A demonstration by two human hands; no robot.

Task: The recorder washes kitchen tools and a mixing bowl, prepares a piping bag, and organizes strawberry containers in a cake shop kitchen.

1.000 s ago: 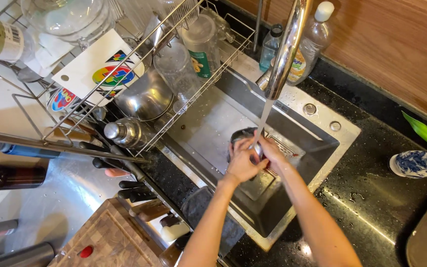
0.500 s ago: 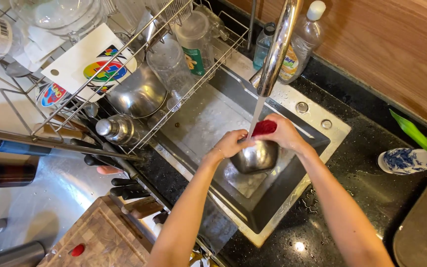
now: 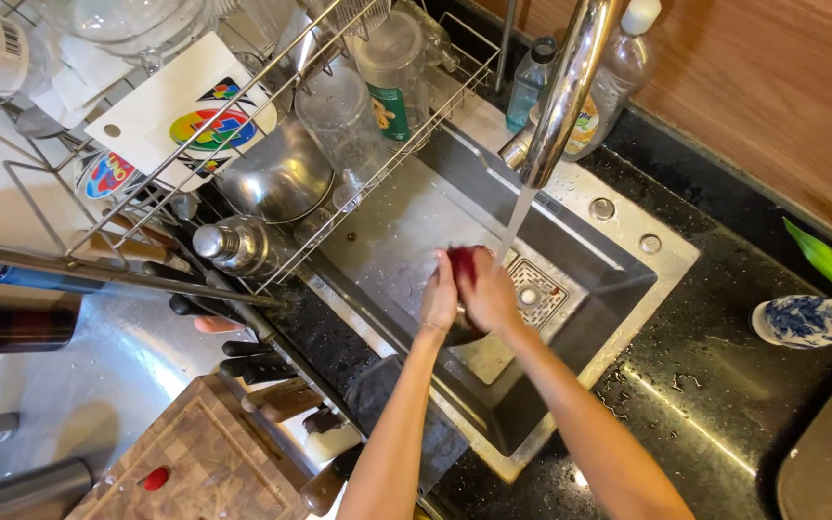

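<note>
Upper left: white, colour-printed board (image 3: 180, 120) lodged in wire rack (image 3: 79, 221). Centre: left hand (image 3: 439, 294) and right hand (image 3: 486, 294) pressed together around a metal bowl (image 3: 461, 332) and red object (image 3: 461, 260) over the sink (image 3: 618, 289), under the tap (image 3: 565, 91). Black wet surface (image 3: 705, 385) at right.

Single head-worn view, steeply downward, fairly close over sink (image 3: 570, 385), probably slightly tilted

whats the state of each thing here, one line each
faucet: running, water streaming down
left hand: gripping the metal bowl
right hand: pressing a red scrubber on the bowl
dish rack: loaded with dishes
sink: wet, drain uncovered
</note>
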